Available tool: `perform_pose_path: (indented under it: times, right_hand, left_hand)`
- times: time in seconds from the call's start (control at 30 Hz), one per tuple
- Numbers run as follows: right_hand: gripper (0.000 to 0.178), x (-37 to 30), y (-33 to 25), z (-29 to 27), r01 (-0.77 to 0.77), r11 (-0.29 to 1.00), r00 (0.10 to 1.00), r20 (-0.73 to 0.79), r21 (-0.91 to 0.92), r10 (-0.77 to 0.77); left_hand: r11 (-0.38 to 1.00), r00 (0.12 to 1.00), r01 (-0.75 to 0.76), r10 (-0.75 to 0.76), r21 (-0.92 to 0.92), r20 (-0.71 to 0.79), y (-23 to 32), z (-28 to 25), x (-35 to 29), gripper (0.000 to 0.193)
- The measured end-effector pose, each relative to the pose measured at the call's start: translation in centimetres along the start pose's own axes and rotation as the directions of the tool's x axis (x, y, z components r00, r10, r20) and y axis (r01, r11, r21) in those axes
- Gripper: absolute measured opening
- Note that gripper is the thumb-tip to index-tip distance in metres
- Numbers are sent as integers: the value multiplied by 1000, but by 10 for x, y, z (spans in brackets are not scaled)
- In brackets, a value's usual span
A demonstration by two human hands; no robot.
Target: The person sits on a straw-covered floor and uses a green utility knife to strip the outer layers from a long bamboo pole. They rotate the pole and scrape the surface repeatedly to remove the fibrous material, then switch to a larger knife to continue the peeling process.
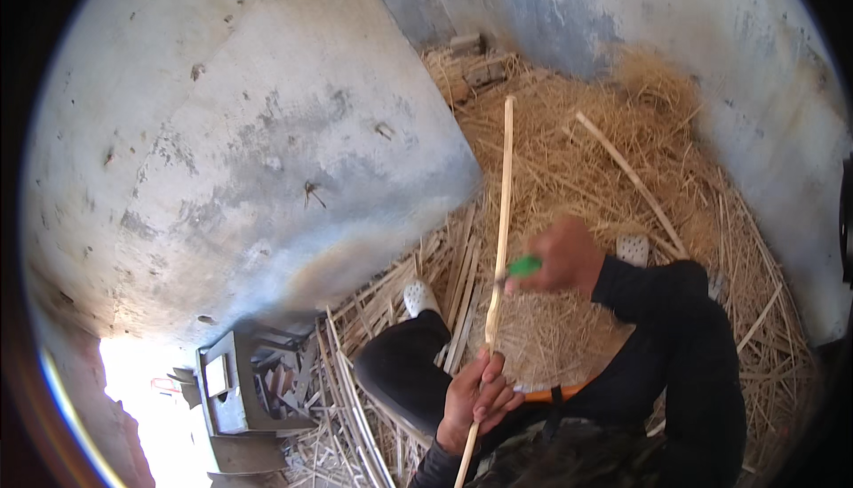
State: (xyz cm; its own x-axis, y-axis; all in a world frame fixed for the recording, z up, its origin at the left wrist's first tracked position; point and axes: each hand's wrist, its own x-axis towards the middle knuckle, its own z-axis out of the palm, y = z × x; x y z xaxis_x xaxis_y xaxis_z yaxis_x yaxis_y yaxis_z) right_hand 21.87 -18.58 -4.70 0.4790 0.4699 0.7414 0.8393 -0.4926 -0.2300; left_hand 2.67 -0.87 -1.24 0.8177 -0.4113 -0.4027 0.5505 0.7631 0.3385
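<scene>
My left hand (pixel 480 392) is wrapped round the lower part of a long pale wooden stick (pixel 506 195), which rises nearly upright and leans slightly right at its top. Just above that grip the wood bulges a little. In my right hand (pixel 567 255) is a green-handled knife (pixel 524 266), its short dark blade against the right side of the stick, about midway up. Motion smears the right hand and the blade, so the edge's angle cannot be made out.
Fine shavings (pixel 569 168) cover the floor ahead and to the right, with another peeled stick (pixel 631 172) on them. Split strips (pixel 460 284) lie left of my knee. A white shoe (pixel 419 298) shows there. A grey wooden cabinet (pixel 240 390) stands lower left; a worn wall (pixel 267 132) borders the left.
</scene>
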Motion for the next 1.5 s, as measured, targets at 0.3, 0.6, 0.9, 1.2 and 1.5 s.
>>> perform_pose_path:
  times: [0.3, 0.6, 0.9, 1.2, 1.5]
  right_hand:
    - [70, -2, -8, 7, 12, 999, 999, 43, 29, -13]
    - [75, 12, 78, 2, -98, 976, 995, -29, -195, 94]
    - [78, 7, 212, -56, -720, 648, 693, -222, -248, 686]
    - [67, -9, 10, -5, -212, 973, 957, 221, 88, 189]
    - [73, -3, 27, 8, -210, 977, 949, 229, -46, 215]
  left_hand:
    - [1000, 999, -7, 8, -12, 35, 1, -6, -1, 40]
    - [998, 996, 63, -62, -9, 67, -10, -10, -12, 41]
    - [955, 982, 172, -185, 243, 30, -32, -17, -45, 40]
    - [789, 952, -155, 279, 595, -122, 17, -24, -13, 38]
    - [933, 987, -117, 146, 341, -61, 8, -2, 0, 35]
